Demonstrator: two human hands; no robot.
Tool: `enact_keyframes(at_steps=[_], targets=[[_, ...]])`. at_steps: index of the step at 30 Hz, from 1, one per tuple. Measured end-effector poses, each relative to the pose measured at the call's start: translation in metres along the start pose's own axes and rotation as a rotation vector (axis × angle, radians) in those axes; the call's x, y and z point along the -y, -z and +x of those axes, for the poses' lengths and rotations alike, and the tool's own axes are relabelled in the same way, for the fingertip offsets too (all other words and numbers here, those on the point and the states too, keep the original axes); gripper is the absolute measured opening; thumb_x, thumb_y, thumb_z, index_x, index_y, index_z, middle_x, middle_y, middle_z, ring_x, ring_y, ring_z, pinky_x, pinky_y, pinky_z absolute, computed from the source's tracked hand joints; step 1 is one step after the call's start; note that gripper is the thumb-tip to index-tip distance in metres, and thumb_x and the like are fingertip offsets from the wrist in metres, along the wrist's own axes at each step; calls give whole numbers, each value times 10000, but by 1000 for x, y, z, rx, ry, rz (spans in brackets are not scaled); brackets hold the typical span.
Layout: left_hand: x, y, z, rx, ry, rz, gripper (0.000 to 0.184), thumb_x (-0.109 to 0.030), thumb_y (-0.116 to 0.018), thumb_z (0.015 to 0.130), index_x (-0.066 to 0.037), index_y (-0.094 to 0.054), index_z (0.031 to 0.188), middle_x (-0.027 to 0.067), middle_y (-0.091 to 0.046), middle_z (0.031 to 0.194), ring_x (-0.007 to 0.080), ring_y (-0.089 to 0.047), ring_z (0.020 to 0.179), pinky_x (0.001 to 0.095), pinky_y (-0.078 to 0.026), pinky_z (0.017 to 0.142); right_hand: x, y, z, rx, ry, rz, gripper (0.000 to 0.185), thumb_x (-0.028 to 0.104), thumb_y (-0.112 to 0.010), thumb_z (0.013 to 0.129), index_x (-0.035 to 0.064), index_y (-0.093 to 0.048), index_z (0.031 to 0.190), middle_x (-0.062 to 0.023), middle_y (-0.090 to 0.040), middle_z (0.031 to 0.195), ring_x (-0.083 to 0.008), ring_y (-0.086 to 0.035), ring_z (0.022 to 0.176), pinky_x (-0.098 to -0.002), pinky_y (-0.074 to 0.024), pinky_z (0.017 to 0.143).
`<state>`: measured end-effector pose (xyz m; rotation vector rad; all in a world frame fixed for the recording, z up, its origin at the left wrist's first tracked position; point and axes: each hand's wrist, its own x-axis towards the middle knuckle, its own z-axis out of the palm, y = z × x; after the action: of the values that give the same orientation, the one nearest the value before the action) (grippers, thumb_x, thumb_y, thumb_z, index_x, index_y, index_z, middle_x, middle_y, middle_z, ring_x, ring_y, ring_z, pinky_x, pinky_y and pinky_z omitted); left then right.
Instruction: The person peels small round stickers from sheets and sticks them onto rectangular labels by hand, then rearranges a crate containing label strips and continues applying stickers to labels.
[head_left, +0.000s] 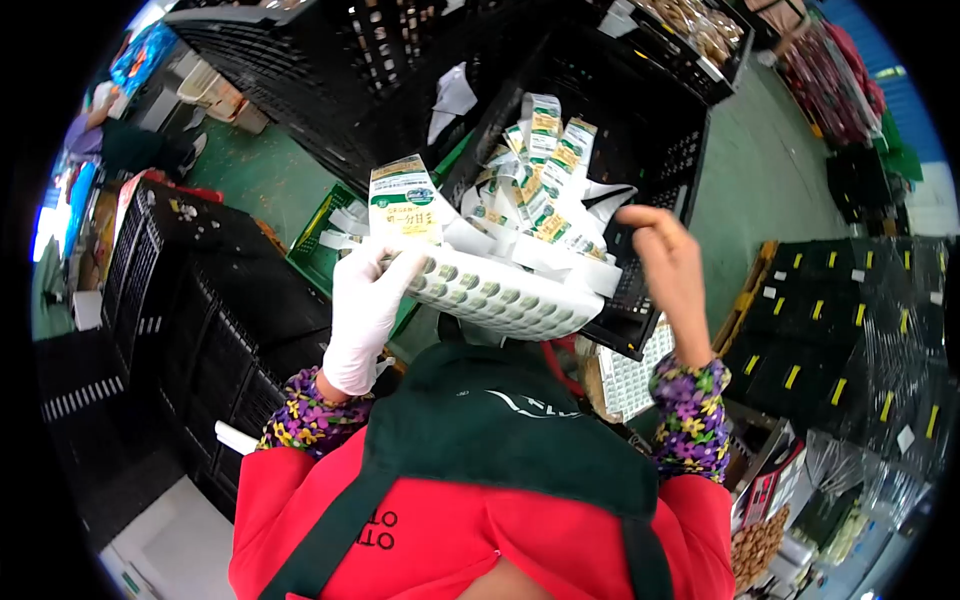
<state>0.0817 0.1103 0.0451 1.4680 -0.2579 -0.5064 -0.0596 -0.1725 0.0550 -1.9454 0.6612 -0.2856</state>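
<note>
My left hand point(365, 315), in a white glove, is closed on the left end of a sheet of round stickers point(505, 298). The sheet bows across in front of my apron. Just above the gloved fingers a green, white and yellow printed label point(403, 195) stands up. My right hand point(665, 265) is bare, raised past the sheet's right end beside the crate, with fingers curled together; anything between them is too small to make out. A tangled heap of printed label strips point(545, 185) lies in the black crate point(660, 130) ahead of me.
A green crate point(325, 225) with white strips stands left of the sheet. Black crates point(210, 290) are stacked at the left, and wrapped black crates point(840, 330) at the right. Another sticker sheet point(635, 375) lies below my right hand. A person point(130, 140) is at the far left.
</note>
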Motion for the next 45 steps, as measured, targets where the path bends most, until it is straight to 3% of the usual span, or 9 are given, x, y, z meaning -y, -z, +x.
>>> enact_keyframes(at_steps=[3,7,10,12,14,21,30,38,45], targets=[[16,-16,8,38,90,17,97,-81,-634,881,13,-650,899,25,-672,850,67,-605,747,210,-477,684,31,-28,-28,127,404,-333,329,282,-628,837,89,-608,1103,-116,-637,1024,-306,-591,960,-389,-456,831],[20,-37,11,-25,78,-92,99,-90,-623,892,2,-645,923,26,-668,838,57,-604,723,202,-478,652,22,-26,-37,146,232,-332,372,213,-706,769,50,-577,1078,-135,-607,969,-329,-574,949,-398,-440,823],[16,-48,16,-61,62,-106,110,-99,-620,897,1,-642,936,32,-669,837,62,-610,716,203,-484,649,-1,-5,-43,-195,433,-298,389,147,-709,758,4,-540,1078,-183,-532,1078,-330,-551,928,-397,-443,826],[18,-57,17,-50,71,-108,112,-100,-622,894,1,-644,939,31,-669,840,59,-608,715,203,-483,649,-11,7,-54,-369,339,-358,381,136,-692,775,-3,-531,1091,-181,-512,1077,-313,-541,920,-384,-445,824],[25,-66,15,-44,78,-114,115,-102,-625,892,0,-646,941,29,-670,843,56,-607,715,202,-482,648,-22,12,-64,-224,151,-93,396,153,-680,814,6,-522,1146,-141,-553,981,-244,-557,868,-349,-456,794],[16,-96,1,63,85,-99,122,-90,-633,878,-1,-662,956,12,-661,869,46,-589,755,196,-473,699,-48,20,-79,-133,78,150,359,22,-633,860,-1,-506,1196,-39,-583,966,-85,-552,842,-214,-448,772],[29,-91,-7,27,54,6,138,-38,-615,880,5,-638,1009,30,-659,897,62,-598,782,200,-478,716,-37,6,-90,-86,-39,608,330,-12,-611,873,-14,-486,1178,-43,-588,1020,-87,-553,908,-228,-451,799],[30,-89,-14,67,24,74,118,4,-607,865,-10,-649,974,31,-664,891,62,-601,771,214,-492,696,-40,10,-96,-240,-87,384,199,184,-637,911,-13,-609,896,37,-559,695,-30,-457,637,-213,-381,554],[27,-98,-11,99,3,54,96,7,-606,862,5,-667,935,21,-667,852,42,-569,731,189,-462,679,-45,21,-101,-129,-116,452,333,289,-596,944,-31,-611,858,47,-532,686,-20,-424,684,-203,-369,590]])
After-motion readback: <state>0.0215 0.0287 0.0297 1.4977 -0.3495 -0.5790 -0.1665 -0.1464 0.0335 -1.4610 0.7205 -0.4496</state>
